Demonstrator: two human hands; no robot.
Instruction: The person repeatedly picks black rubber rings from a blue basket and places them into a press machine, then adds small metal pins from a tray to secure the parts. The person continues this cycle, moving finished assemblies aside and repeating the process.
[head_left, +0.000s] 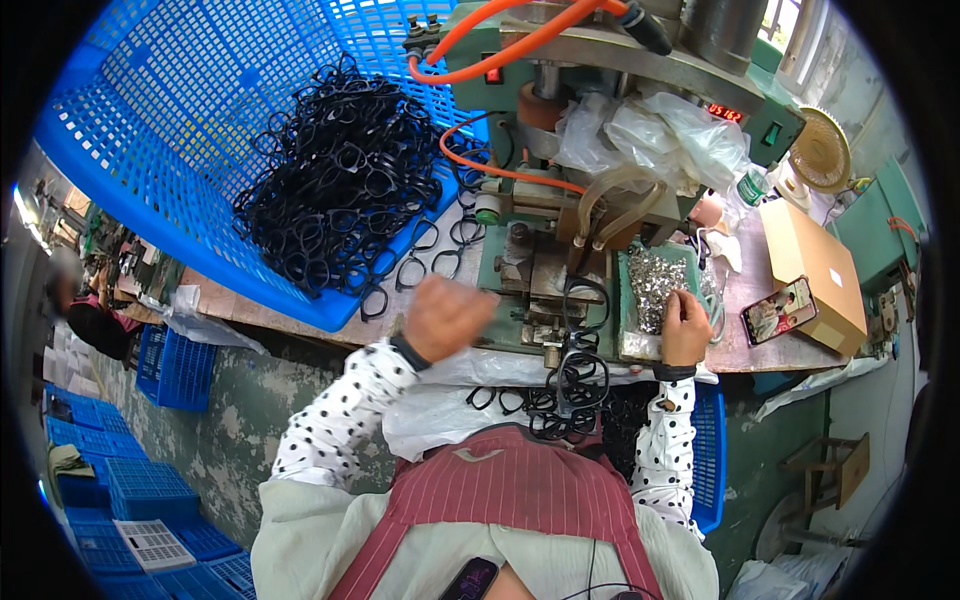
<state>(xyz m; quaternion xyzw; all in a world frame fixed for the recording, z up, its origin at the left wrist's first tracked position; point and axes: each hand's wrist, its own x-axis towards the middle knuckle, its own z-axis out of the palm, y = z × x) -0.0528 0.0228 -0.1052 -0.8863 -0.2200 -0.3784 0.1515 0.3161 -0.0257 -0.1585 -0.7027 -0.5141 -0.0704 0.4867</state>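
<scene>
The left hand (447, 318) is over the front of the worktop (235, 303), between the basket (300, 312) and the press (515, 285). It is blurred, so I cannot tell whether its fingers are loose, clenched or grasping something. The right hand (686, 335) is at the right edge of the green tray (637, 346), its fingers bunched together beside the metal bits (655, 285); whether one is pinched there is too small to see.

The black frames (340, 190) lie heaped in the basket, which seems tipped toward the person so they gather at the low lip; a few lie loose on the worktop near the left hand. Another frame (580, 342) hangs at the front of the press, between the hands, and more are below it, at the worktop's edge. The tray sits just right of the press, presumably to keep the bits loose, shallow and within the right hand's reach. The phone (778, 311) leans against the box (815, 265), probably for its screen to face the person.
</scene>
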